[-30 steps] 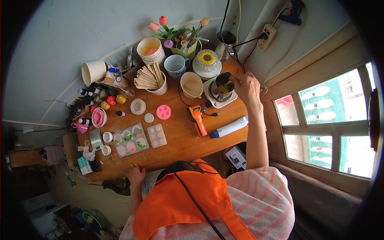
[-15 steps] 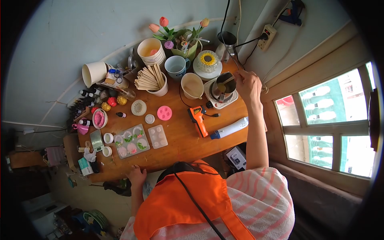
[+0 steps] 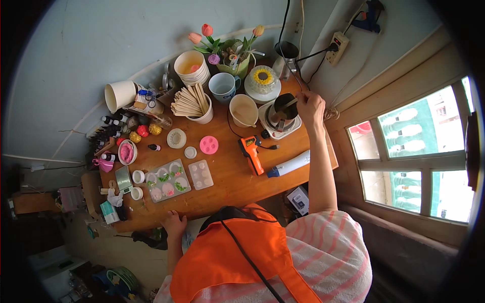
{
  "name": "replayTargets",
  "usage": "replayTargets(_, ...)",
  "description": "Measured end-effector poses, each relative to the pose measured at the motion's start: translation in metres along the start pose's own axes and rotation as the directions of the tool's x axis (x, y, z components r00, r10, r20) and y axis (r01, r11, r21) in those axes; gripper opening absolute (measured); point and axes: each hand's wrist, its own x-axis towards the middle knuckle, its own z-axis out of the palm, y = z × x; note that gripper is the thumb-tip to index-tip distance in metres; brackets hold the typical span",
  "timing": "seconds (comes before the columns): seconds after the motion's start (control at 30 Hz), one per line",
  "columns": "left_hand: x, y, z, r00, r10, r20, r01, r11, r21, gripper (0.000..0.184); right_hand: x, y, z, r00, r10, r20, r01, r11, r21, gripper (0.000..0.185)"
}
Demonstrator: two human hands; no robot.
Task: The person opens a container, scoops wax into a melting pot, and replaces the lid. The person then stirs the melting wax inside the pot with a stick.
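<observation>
My right hand (image 3: 311, 107) pinches a flat wooden stick (image 3: 290, 103), whose lower end dips into a metal pouring pot (image 3: 279, 120). That pot stands on a small white hot plate (image 3: 277, 135) at the right rear of the table. What lies inside the pot is hard to make out now. My left hand (image 3: 174, 223) rests at the front edge of the table with nothing in it, fingers somewhat apart. Nearest to it is a clear mold (image 3: 188, 188) with round cavities holding green and pink bits.
An orange infrared thermometer (image 3: 251, 154) and a white heat gun (image 3: 290, 164) lie before the hot plate. Left of it stand a paper cup (image 3: 243, 110), a blue mug (image 3: 222, 85) and a tub of wooden sticks (image 3: 204, 117). A cable (image 3: 286, 55) hangs behind.
The stick in my right hand has shifted and tilted slightly within the pot. The pot appears turned a little. My left hand stays at the table edge.
</observation>
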Motion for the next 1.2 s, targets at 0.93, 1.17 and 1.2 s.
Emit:
replayTargets(0.93, 0.001, -0.001, 0.001, 1.0, 0.02, -0.02, -0.02, 1.0, 0.011, 0.071, 0.005, -0.021, -0.02, 0.946, -0.315, 0.07, 0.317, 0.948, -0.022, 0.012)
replayTargets(1.17, 0.0, -0.001, 0.0, 1.0, 0.015, -0.003, -0.014, 1.0, 0.013, 0.071, 0.0, -0.023, -0.016, 0.934, -0.347, 0.089, 0.344, 0.938, 0.052, 0.011)
replayTargets(1.2, 0.0, 0.0, -0.001, 1.0, 0.01, 0.003, -0.01, 1.0, 0.009, 0.071, -0.001, -0.023, -0.016, 0.923, -0.373, 0.091, 0.366, 0.926, 0.087, 0.011)
